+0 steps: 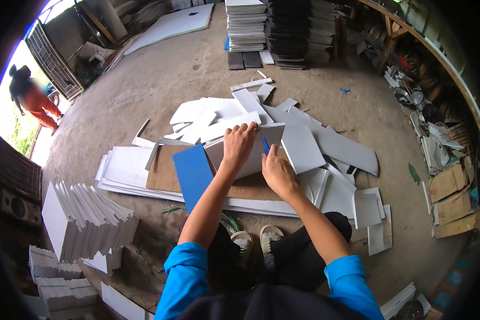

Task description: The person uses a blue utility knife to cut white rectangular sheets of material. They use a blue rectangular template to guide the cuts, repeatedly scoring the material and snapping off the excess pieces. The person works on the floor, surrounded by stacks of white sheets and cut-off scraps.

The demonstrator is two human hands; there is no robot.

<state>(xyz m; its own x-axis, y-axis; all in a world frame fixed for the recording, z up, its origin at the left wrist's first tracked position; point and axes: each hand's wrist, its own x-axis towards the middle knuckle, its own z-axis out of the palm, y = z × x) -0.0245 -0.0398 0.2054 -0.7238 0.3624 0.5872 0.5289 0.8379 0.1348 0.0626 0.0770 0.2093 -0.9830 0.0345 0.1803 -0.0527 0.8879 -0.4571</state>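
Note:
My left hand [238,143] is closed over the top edge of a pale foam board [253,162], which stands tilted in front of me. In my right hand [279,168] is a blue utility knife [265,144], its tip at the board's top edge close to my left fingers. Beneath lies a brown wooden board [165,169] on a stack of white sheets [124,165]. A blue panel [191,169] leans across the wood beside my left forearm. Loose white offcuts [210,111] are heaped just beyond my hands, and a grey-white piece [302,148] lies right of the knife.
Cut white panels stand in a row [85,224] at the left, with more stacks [64,290] nearer. Tall piles of white [245,26] and black sheets [288,32] rise at the back. Cardboard [447,181] lies along the right. A person [34,101] is at the left doorway.

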